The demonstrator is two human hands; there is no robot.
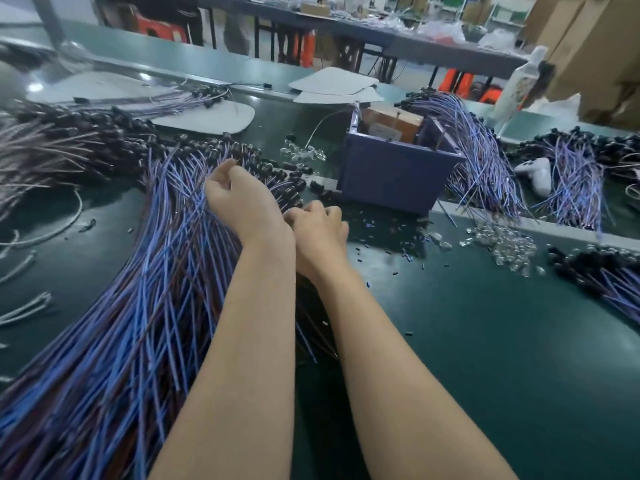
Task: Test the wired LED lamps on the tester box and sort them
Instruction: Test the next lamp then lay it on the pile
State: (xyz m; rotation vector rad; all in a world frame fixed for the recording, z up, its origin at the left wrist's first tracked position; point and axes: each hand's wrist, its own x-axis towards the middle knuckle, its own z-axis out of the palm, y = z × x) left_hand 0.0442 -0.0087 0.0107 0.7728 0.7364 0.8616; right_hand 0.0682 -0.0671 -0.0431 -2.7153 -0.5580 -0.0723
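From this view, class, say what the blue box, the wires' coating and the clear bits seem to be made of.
The box: probably plastic, matte blue, thin flat walls. The wires: soft plastic or rubber coating, smooth blue and brown, bending freely. The clear bits: transparent plastic or glass, glinting; too small to tell which.

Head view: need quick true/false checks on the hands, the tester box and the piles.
1. The left hand and right hand are both at the big pile of blue wires. True.
2. The box stands left of the hands. False: it stands to their right, farther back.
3. Clear caps lie loose on the table, right of the hands. True.
4. The hands are gloved. False: both are bare.
5. The box is empty. False: a brown block sits inside it.
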